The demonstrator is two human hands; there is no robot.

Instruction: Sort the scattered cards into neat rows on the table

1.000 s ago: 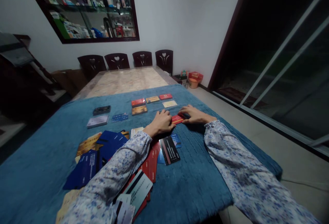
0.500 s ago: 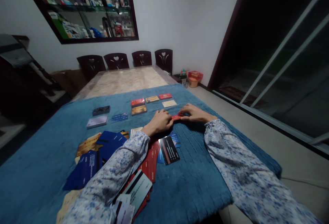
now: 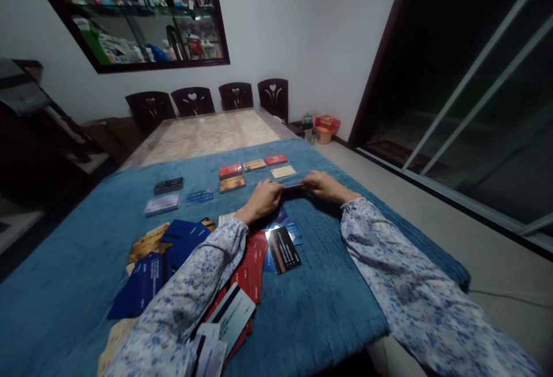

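Between my left hand [image 3: 265, 197] and my right hand [image 3: 324, 185] is a small stack of cards [image 3: 294, 187], seen nearly edge-on as a thin dark strip. Both hands have their fingers closed on its ends. Just beyond them lies a cream card [image 3: 283, 172]. Nearer me, a black card [image 3: 283, 250] overlaps blue cards [image 3: 288, 230]. Red cards [image 3: 250, 267] are fanned out beside my left sleeve, partly covered by it, with a pale green card [image 3: 234, 313] on top.
Sorted stacks stand farther off: red cards [image 3: 230, 170], gold cards [image 3: 232, 184], black cards [image 3: 169, 185] and silver cards [image 3: 162, 204]. Loose dark blue cards [image 3: 185, 241] lie left of my left arm. A blue cloth [image 3: 328, 308] covers the table's near part. Several chairs [image 3: 273, 99] line the far end.
The stack between my hands has turned from showing red faces to a thin dark edge. Both hands have risen slightly in the picture, and the view has shifted a little.
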